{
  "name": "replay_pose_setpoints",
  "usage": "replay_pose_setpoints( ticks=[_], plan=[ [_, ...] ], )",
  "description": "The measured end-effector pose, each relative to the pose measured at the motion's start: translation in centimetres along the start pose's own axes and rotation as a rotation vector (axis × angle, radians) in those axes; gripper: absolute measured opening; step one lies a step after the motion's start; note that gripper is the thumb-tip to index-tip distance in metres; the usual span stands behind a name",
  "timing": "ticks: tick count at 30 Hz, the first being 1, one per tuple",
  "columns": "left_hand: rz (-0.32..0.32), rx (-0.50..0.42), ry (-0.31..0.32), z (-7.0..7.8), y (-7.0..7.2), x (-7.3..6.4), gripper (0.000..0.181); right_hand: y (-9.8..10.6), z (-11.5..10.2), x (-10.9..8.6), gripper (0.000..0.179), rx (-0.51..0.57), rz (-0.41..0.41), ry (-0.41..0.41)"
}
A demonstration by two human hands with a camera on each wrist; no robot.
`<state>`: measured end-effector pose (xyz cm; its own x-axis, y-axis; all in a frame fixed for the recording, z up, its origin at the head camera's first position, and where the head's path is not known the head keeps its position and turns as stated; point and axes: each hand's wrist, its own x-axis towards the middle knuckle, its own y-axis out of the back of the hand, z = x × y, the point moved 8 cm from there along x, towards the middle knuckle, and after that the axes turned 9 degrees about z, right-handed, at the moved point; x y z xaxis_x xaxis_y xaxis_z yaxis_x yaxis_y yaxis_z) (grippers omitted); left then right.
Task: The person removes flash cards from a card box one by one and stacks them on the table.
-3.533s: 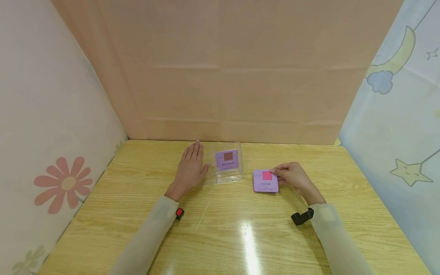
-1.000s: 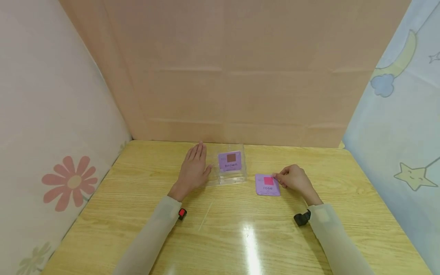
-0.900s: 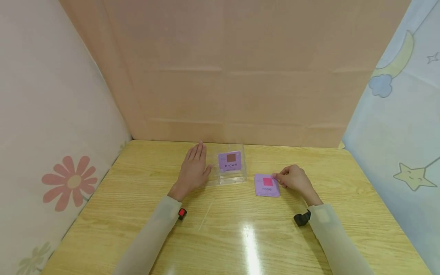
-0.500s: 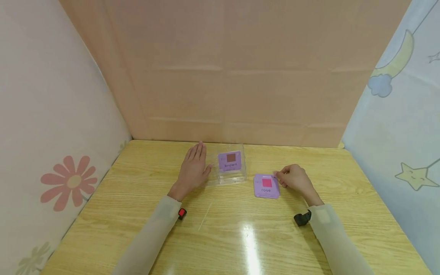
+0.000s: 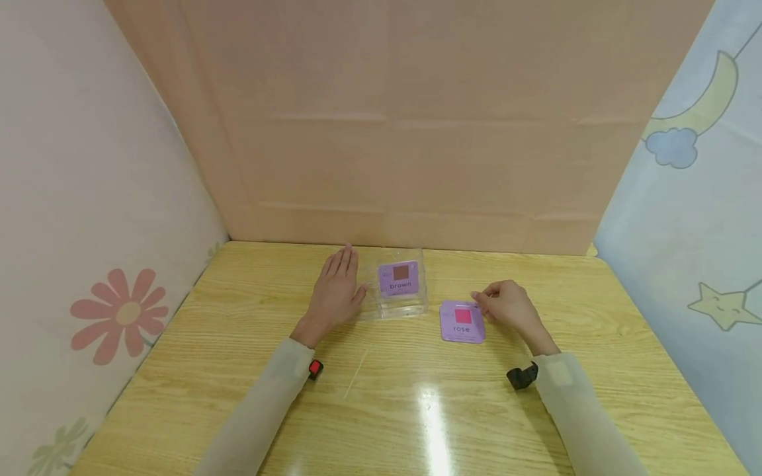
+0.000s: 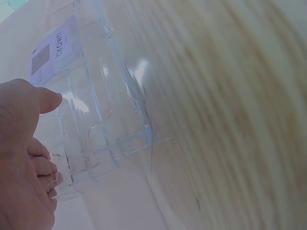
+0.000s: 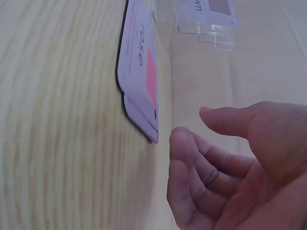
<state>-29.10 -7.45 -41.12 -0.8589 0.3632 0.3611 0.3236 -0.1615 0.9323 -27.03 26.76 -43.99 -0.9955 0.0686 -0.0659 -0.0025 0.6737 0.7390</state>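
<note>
A clear plastic stepped stand (image 5: 403,311) sits near the table's back edge, with a purple "brown" flash card (image 5: 400,278) leaning in it. My left hand (image 5: 335,291) lies along the stand's left side, fingers straight and thumb at the plastic. To the right of the stand, a small stack of purple flash cards (image 5: 462,322) lies on the table, "rose" on top, its edges slightly uneven. My right hand (image 5: 508,307) is at the stack's top right corner. In the right wrist view its thumb and loosely bent fingers are apart from the cards (image 7: 139,72), holding nothing.
The wooden table (image 5: 381,410) ends at a tan backdrop (image 5: 387,132) close behind the stand. Pale printed side walls (image 5: 119,198) flank the table on both sides. A wrist camera (image 5: 522,377) is strapped to the right wrist.
My right hand, which gripped the "rose" cards earlier, has let go of them. The stack rests flat on the table, slightly nearer me. My left hand has stayed beside the stand.
</note>
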Motion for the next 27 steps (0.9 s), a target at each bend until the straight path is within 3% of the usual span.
replay_pose_setpoints(
  ticks=[13, 27],
  plan=[
    [-0.014, 0.009, 0.006, 0.0, 0.0, 0.0, 0.078, 0.1, -2.2, -0.3, 0.043, 0.055, 0.017, 0.079],
    [-0.014, -0.001, 0.011, 0.0, 0.0, 0.0, 0.079, 0.4, -3.7, -0.5, 0.047, 0.059, 0.038, 0.095]
  ],
)
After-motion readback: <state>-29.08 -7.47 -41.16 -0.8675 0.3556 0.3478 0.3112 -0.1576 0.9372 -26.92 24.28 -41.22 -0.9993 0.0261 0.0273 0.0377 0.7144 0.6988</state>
